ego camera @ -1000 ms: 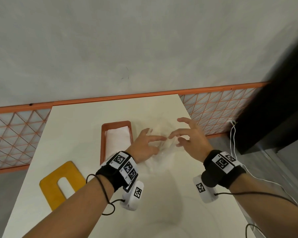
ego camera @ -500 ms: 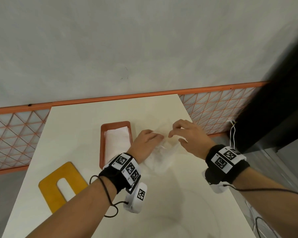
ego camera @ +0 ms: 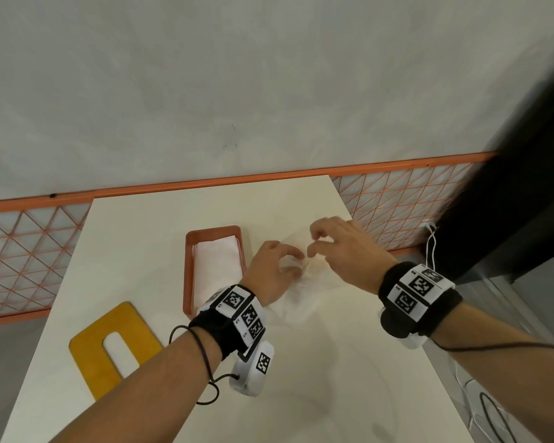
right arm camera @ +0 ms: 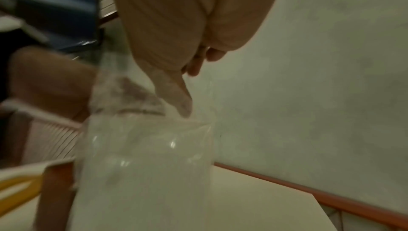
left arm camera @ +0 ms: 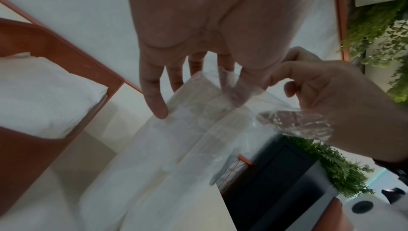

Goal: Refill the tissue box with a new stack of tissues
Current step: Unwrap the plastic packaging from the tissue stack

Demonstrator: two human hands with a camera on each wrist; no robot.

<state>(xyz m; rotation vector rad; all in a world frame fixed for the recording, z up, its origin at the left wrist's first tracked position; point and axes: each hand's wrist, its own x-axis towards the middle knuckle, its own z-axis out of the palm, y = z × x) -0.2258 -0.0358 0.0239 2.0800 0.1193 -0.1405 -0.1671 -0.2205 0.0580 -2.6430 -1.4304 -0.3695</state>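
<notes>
An orange tissue box (ego camera: 189, 276) lies open on the table with a white stack of tissues (ego camera: 216, 270) inside it. Just right of it is a clear plastic wrapper (ego camera: 301, 298), partly lifted off the table. My left hand (ego camera: 293, 262) pinches its upper edge, and my right hand (ego camera: 312, 247) pinches the same edge close beside it. The left wrist view shows film over the left fingertips (left arm camera: 232, 91) and bunched in the right hand (left arm camera: 331, 103). The right wrist view, blurred, shows the wrapper (right arm camera: 143, 156) hanging below my right hand (right arm camera: 185, 95). Whether it holds anything is unclear.
A yellow lid (ego camera: 90, 350) with a slot lies at the front left of the cream table (ego camera: 333, 394). An orange lattice rail (ego camera: 29, 251) runs behind the table. A dark cabinet (ego camera: 509, 203) and loose cables (ego camera: 432, 244) are to the right.
Both hands went from spread open over the wrapper to curled fingers pinching its edge. The wrapper's top has come up off the table between them.
</notes>
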